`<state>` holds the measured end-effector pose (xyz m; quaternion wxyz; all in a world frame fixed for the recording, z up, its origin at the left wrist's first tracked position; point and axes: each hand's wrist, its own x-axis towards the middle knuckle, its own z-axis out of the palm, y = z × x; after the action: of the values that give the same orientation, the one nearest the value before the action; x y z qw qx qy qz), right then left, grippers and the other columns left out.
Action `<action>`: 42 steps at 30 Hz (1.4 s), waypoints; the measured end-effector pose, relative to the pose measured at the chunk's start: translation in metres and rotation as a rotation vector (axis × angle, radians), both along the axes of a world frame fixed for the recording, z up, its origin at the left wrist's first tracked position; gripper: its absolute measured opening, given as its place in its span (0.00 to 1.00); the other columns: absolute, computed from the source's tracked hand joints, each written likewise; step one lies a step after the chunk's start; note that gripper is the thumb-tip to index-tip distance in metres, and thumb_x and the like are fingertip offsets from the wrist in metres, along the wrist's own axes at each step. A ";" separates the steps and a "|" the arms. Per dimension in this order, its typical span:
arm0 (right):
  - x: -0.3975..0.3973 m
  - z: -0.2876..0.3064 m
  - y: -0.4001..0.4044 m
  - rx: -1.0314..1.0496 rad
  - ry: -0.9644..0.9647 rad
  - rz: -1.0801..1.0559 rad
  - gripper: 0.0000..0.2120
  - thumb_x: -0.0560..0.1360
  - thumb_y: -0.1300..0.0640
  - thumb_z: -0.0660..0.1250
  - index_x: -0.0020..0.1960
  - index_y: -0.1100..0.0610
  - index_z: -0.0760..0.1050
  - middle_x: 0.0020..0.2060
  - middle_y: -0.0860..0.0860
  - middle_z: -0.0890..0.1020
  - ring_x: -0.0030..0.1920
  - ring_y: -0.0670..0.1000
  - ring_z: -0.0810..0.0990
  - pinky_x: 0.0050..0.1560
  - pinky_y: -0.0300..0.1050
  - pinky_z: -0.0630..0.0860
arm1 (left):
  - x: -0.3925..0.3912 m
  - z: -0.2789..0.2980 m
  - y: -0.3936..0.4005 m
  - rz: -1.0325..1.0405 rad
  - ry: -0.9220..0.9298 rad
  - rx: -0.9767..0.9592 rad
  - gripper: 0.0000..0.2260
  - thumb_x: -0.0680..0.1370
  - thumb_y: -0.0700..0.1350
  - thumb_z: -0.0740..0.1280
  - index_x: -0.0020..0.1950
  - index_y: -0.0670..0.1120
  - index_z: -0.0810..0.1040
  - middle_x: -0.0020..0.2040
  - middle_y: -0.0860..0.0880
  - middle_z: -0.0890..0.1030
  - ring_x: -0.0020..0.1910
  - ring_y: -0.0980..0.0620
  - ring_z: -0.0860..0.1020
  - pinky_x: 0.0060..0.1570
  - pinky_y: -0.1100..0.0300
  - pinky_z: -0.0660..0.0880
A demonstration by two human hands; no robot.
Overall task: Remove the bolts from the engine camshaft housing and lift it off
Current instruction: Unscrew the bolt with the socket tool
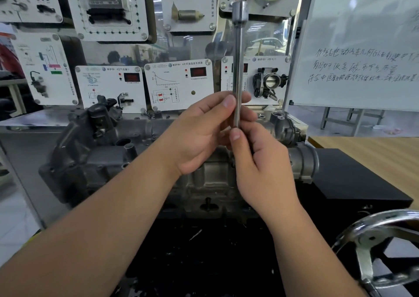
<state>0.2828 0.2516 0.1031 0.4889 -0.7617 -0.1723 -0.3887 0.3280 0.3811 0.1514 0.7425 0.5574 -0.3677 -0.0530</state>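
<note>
Centrally, the grey cast-metal engine camshaft housing (pixel 208 178) sits on top of the dark engine block assembly (pixel 90 156), which rests on a black stand (pixel 353 183) beside the near edge of a pale wooden tabletop (pixel 374 151). The housing appears to be still seated on the engine; no gap beneath it can be seen, so the lifting step is judged not yet done. Whether any bolts have been taken out cannot be told, since both hands cover most of the upper face of the housing.

Above the housing, a long polished steel extension bar with a cylindrical socket head (pixel 238 70) is held upright, socket end uppermost. The left hand (pixel 199 135) is closed around the lower part of the shaft, thumb pressed against the metal. The right hand (pixel 260 165) pinches the bottom end of the same bar between thumb and fingers. The tool is clear of the engine, so the work is judged to be at a tool-preparation stage, with loosening and lifting left to do.

The lower tip of the bar is hidden in the fingers. A chromed handwheel (pixel 385 246) is cut off at the lower right corner. The white instrument display panels (pixel 179 83) and a handwritten whiteboard (pixel 362 47) behind are partly blurred.
</note>
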 end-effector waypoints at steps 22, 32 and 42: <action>0.000 0.003 -0.001 -0.120 0.065 0.018 0.18 0.83 0.45 0.53 0.67 0.50 0.73 0.38 0.37 0.78 0.40 0.42 0.77 0.42 0.47 0.74 | 0.000 -0.001 0.002 -0.034 0.016 0.030 0.15 0.81 0.48 0.59 0.56 0.55 0.85 0.46 0.51 0.84 0.52 0.48 0.77 0.58 0.47 0.67; 0.001 0.000 0.002 0.024 0.037 0.000 0.13 0.76 0.36 0.62 0.55 0.42 0.73 0.45 0.38 0.82 0.43 0.42 0.82 0.44 0.48 0.78 | -0.002 -0.001 0.000 -0.001 0.009 -0.051 0.04 0.77 0.42 0.74 0.42 0.47 0.82 0.39 0.49 0.82 0.43 0.51 0.79 0.50 0.52 0.78; 0.000 0.001 0.000 -0.035 -0.001 -0.013 0.18 0.82 0.48 0.57 0.67 0.51 0.75 0.46 0.46 0.85 0.46 0.45 0.81 0.42 0.39 0.75 | -0.002 0.000 0.000 -0.017 0.026 0.014 0.13 0.79 0.45 0.62 0.50 0.55 0.87 0.42 0.53 0.84 0.49 0.53 0.80 0.54 0.55 0.75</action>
<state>0.2828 0.2520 0.1041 0.4729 -0.7710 -0.1745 -0.3892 0.3262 0.3808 0.1518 0.7429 0.5586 -0.3625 -0.0692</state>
